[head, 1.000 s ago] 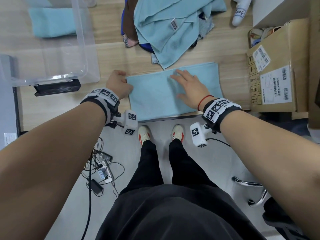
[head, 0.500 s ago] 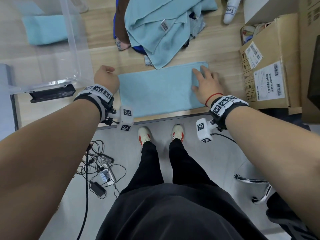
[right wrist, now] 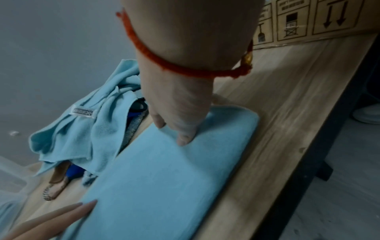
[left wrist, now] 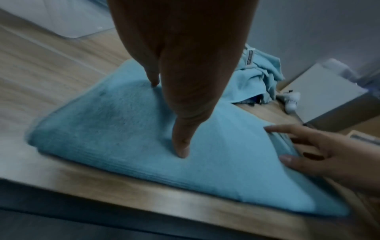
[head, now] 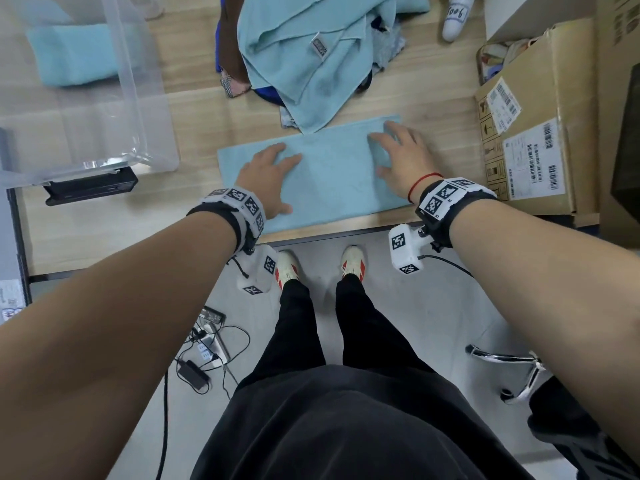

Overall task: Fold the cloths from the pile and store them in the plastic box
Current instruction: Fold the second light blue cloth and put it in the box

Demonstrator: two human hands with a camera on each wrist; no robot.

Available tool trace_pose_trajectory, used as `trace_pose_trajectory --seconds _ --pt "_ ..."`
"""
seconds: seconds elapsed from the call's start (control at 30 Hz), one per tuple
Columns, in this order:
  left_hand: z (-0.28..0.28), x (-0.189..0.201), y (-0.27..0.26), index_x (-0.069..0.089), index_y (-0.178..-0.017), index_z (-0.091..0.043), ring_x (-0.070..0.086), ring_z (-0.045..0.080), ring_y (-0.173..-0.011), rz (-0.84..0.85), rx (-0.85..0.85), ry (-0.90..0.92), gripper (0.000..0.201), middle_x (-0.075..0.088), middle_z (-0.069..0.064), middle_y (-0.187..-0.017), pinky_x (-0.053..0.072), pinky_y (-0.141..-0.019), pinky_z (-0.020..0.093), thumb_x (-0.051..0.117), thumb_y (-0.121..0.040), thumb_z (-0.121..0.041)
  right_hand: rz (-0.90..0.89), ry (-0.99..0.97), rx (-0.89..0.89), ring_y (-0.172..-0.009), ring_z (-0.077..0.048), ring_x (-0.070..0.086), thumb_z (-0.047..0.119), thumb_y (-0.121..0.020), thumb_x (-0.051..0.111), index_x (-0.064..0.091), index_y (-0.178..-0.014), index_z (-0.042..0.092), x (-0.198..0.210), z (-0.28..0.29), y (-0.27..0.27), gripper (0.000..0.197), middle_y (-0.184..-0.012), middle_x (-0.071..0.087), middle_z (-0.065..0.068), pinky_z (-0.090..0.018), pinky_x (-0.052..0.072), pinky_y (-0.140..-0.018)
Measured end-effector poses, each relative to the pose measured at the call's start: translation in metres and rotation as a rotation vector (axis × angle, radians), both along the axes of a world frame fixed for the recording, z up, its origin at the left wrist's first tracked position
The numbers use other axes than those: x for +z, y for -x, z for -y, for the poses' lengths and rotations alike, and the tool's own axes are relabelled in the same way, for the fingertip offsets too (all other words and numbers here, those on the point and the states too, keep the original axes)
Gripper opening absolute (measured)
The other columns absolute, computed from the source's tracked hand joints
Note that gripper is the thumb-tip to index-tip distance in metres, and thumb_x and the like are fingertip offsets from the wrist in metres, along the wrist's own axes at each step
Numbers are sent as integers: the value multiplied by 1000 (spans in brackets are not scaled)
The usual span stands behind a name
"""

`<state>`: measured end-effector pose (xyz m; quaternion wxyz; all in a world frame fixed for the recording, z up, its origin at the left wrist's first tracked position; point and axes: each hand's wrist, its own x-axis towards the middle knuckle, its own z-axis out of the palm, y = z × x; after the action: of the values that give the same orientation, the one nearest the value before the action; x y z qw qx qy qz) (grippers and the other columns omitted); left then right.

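A light blue cloth point(head: 332, 174) lies folded into a long flat rectangle near the front edge of the wooden table point(head: 104, 223). My left hand point(head: 270, 174) rests flat on its left part, fingers spread and straight point(left wrist: 180, 146). Flat on the cloth's right end lies my right hand point(head: 401, 157), its fingertips point(right wrist: 184, 139) pressing the fabric. Behind the cloth sits the pile of cloths point(head: 311, 53), with a light blue one on top over brown and dark blue ones. The clear plastic box point(head: 138, 98) stands at the left and holds a folded light blue cloth point(head: 72, 53).
A cardboard box point(head: 530, 126) stands close to the right of the cloth. A black device point(head: 90, 185) lies by the plastic box's front corner. A white bottle-like object point(head: 455, 19) stands behind the pile. Below the table edge are my feet, cables and a chair base.
My left hand has moved from the cloth's left edge onto the cloth and lies flat. My right hand stays at the cloth's right end.
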<state>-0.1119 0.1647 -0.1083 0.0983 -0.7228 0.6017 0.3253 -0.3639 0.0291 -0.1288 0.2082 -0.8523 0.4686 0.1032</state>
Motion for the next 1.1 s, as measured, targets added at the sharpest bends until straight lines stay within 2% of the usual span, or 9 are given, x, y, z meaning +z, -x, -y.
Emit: trace_pose_trajectory --seconds 0.2,0.33,0.43,0.53,0.63,0.77,0.9,1.0,1.1 --pt "3 4 -1 10 -153 -33 1 26 -148 116 -131 -57 106 -2 1 -161 12 -117 55 78 -74 -16 -14 -33 20 -136 -32 27 35 -64 83 39 -134 27 8 1 1 83 -153 25 -4 -50 32 -110" --pt "17 14 19 44 -137 -26 31 27 -131 35 45 93 70 33 5 -142 37 -101 40 64 -73 -5 -94 -93 43 -128 -30 35 43 -54 88 24 -142 31 14 0 -2 109 -142 35 -4 -50 36 -104" --pt "20 17 42 49 -130 -26 38 26 -120 17 50 136 57 41 4 -129 39 -92 40 67 -77 -33 -201 -146 -19 -120 -31 42 52 -60 83 36 -135 24 22 -2 -5 93 -130 49 -8 -46 36 -97" --pt "9 5 52 38 -138 -29 35 26 -125 28 29 82 85 33 3 -137 40 -98 45 76 -66 -53 -137 -260 -128 -105 -29 56 55 -67 79 57 -114 17 22 -2 1 64 -115 61 -8 -36 46 -86" --pt "-3 -6 51 25 -143 -30 26 30 -136 101 -34 102 106 22 6 -147 32 -107 52 83 -58 -53 42 -344 -364 -92 -22 59 45 -67 82 57 -102 18 25 -5 13 51 -105 63 -3 -29 46 -76" --pt "-7 -8 49 19 -146 -31 18 30 -141 115 -63 90 115 16 6 -151 26 -110 55 82 -54 -60 100 -566 -533 -92 -21 66 48 -55 87 60 -109 13 24 -16 21 70 -105 68 -3 -40 56 -82" --pt "-7 -4 52 18 -148 -29 14 30 -142 109 -58 72 119 14 7 -152 24 -112 53 83 -54 -60 261 -778 -743 -86 -20 70 25 -74 83 66 -111 11 30 -30 23 43 -103 72 -4 -37 60 -71" --pt "-5 1 45 28 -147 -25 19 30 -141 -43 25 77 107 19 9 -153 21 -115 48 84 -60 -52 341 -836 -801 -78 -17 69 17 -83 74 64 -111 12 38 -34 20 30 -102 71 -6 -27 56 -55" --pt "-7 6 25 52 -130 -20 41 22 -125 -238 233 229 70 42 5 -137 35 -106 36 82 -68 -35 341 -869 -727 -61 -20 63 15 -88 66 63 -112 5 55 -29 2 26 -95 70 -15 -25 48 -46"
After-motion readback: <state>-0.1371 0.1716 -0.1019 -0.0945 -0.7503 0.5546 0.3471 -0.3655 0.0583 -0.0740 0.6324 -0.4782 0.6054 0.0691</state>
